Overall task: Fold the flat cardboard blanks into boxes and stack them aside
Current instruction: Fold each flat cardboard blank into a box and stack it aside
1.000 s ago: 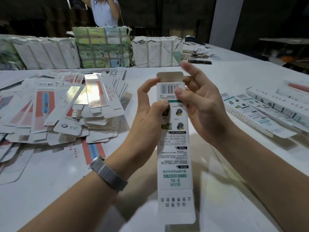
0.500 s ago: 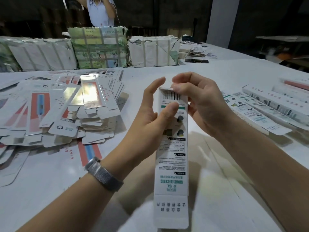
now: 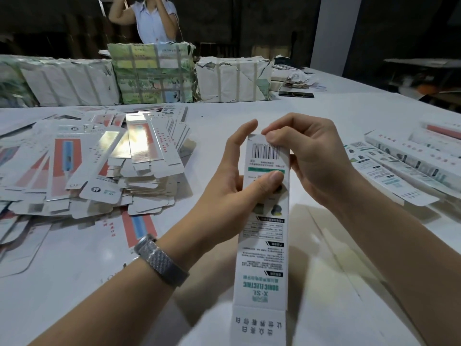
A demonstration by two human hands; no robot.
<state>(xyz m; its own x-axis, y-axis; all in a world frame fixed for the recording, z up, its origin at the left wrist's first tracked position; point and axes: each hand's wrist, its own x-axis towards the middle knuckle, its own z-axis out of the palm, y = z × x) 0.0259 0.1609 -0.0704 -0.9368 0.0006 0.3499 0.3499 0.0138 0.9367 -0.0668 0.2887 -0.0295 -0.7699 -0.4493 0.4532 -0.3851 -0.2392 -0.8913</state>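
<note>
A long white box (image 3: pixel 263 245) with a barcode and green print stands upright between my hands above the table. My left hand (image 3: pixel 232 181) grips its upper part, thumb across the printed face, fingers behind. My right hand (image 3: pixel 306 156) curls over the far top end, fingertips pressing the end flap down at the barcode. The near bottom flap hangs open. A heap of flat blanks (image 3: pixel 94 166), some with foil and red panels, lies to the left. Folded boxes (image 3: pixel 404 161) lie side by side at the right.
Paper-wrapped bundles (image 3: pixel 154 73) line the far side of the white table (image 3: pixel 349 116). A black phone (image 3: pixel 295 94) lies beyond them. A person in a light shirt (image 3: pixel 152 18) stands behind the bundles. More blanks (image 3: pixel 139 223) lie loose under the heap.
The top flap, upright a second ago, is now folded down under my right fingers. My left thumb slid lower on the box face, and the box sits slightly lower in view.
</note>
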